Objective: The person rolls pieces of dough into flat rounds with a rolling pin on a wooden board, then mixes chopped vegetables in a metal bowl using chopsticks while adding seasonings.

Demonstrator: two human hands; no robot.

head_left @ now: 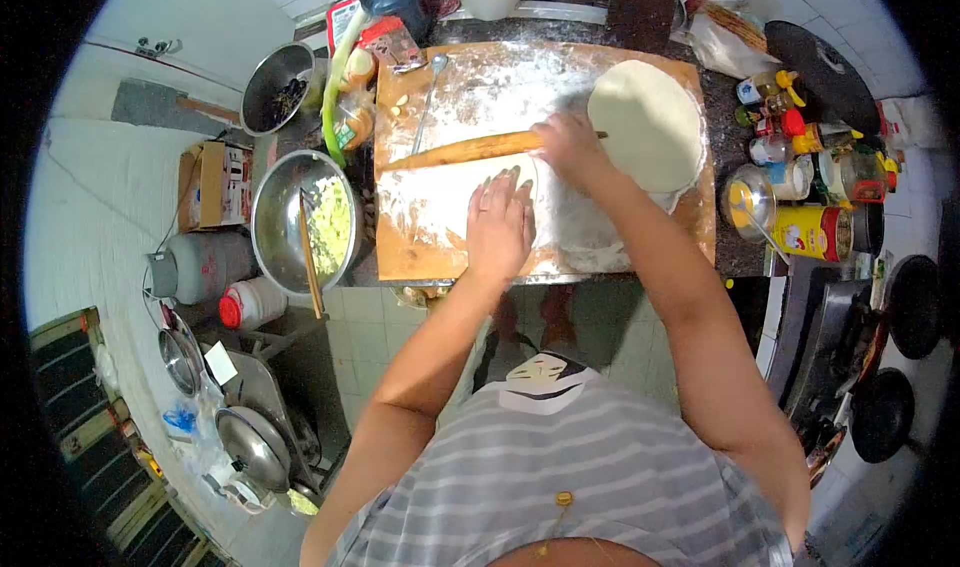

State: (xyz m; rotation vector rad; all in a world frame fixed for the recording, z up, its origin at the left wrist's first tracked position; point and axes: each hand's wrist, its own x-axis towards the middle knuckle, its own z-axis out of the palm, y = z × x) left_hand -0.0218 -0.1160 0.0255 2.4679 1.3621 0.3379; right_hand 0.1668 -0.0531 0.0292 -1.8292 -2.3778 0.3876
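A floured wooden board (pixel 560 62) lies in front of me. My right hand (pixel 572 154) is closed around the right end of a wooden rolling pin (pixel 460 151), which lies across the board, its left end free. My left hand (pixel 500 225) rests flat, fingers stretched, on a pale sheet of dough (pixel 440 195) just below the pin. The hand and flour partly hide this sheet's outline. To the right sits a large, thin round of dough (pixel 645 122), partly shaded by my right arm. Near the board's upper left is a metal spoon (pixel 430 97).
Left of the board stands a steel bowl (pixel 268 229) of chopped pale-green vegetable with chopsticks (pixel 309 252) across it. Behind it is a pot (pixel 262 97) with dark contents. Bottles (pixel 765 92), a small bowl (pixel 748 182) with a spoon and a yellow tin (pixel 800 233) crowd the right side.
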